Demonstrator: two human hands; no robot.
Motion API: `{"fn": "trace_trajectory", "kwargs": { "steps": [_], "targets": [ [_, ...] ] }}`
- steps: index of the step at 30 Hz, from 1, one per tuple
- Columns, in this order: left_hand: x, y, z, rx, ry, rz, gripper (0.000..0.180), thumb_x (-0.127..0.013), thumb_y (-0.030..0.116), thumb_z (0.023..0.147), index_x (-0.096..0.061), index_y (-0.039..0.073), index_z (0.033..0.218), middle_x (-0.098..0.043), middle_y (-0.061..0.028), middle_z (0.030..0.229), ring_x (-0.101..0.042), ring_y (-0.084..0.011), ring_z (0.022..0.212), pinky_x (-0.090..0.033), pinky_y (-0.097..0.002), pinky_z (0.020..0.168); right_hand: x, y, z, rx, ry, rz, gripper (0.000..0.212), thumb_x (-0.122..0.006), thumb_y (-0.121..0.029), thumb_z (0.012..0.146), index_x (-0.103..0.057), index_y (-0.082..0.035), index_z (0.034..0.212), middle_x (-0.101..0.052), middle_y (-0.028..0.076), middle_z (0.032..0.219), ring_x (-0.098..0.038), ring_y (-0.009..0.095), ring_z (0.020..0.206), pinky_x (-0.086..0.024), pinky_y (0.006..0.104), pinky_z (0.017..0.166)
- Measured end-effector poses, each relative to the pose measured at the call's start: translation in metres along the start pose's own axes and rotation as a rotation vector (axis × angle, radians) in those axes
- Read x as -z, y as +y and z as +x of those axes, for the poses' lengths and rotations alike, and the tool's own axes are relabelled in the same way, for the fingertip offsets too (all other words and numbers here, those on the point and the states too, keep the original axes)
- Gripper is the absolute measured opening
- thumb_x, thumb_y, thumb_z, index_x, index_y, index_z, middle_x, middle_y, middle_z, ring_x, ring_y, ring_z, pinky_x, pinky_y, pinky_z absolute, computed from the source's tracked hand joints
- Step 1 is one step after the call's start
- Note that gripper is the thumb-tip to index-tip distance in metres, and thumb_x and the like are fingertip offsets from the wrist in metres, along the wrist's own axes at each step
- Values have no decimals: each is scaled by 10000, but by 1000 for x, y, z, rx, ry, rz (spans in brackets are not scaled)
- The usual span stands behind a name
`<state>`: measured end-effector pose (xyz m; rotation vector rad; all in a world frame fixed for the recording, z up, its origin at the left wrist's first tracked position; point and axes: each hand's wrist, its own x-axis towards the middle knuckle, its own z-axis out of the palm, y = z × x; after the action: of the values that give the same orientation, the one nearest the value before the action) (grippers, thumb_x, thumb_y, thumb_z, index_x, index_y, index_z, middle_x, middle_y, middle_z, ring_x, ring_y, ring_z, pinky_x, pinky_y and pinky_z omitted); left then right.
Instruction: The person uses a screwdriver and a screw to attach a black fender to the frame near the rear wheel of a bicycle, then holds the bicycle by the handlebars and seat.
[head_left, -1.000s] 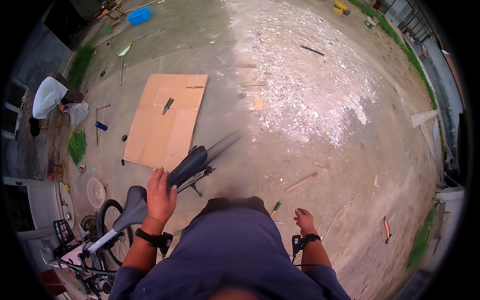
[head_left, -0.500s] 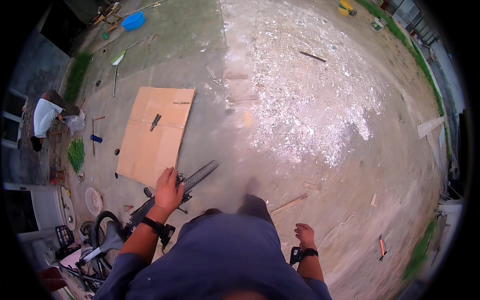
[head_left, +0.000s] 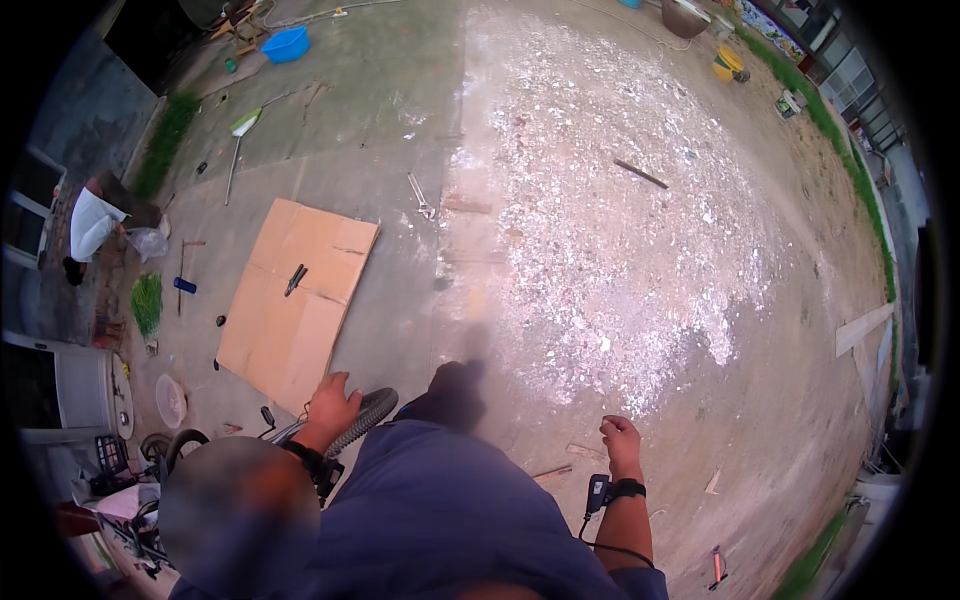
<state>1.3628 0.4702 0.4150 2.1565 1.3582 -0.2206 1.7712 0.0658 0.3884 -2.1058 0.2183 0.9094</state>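
My left hand (head_left: 333, 408) reaches down beside the bicycle's knobby tyre (head_left: 368, 416), fingers stretched out and slightly apart. Whether it touches the bicycle is unclear. Much of the frame is hidden behind my arm and a blurred round patch. Just beyond the hand lies a flat cardboard sheet (head_left: 272, 345) with a dark, plier-like tool (head_left: 296, 280) on it. My right hand (head_left: 621, 440) hangs over the concrete on the other side, its fingers curled in and nothing visible in them. Both wrists wear black straps with small devices.
A wrench (head_left: 421, 198) lies beyond the cardboard. White flakes (head_left: 610, 230) cover the ground ahead, with a dark strip (head_left: 641, 173) among them. On the left a person (head_left: 97, 222) bends over a plastic bag, near green stalks (head_left: 146, 305) and a pink basin (head_left: 171, 400). An orange-handled tool (head_left: 717, 568) lies at lower right.
My view has shifted as I move along. My left hand sits lower in view, still beside the front tyre, which has turned. My right hand has risen and its fingers have curled in more.
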Motion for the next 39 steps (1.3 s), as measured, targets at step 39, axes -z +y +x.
{"fn": "trace_trajectory", "kwargs": {
  "steps": [39],
  "targets": [
    [292,572,1295,407,52,-196,563,-645,347,920,-564,-40,1321,-597,-275,1293,-574,-425,1216,-466,-455,1032,-256,-1199,1097,59,-232,-273,367,-668,-227,935,-628,-35,1245,-680,61,1055,-679,187,900,-521,330,730]
  ]
}}
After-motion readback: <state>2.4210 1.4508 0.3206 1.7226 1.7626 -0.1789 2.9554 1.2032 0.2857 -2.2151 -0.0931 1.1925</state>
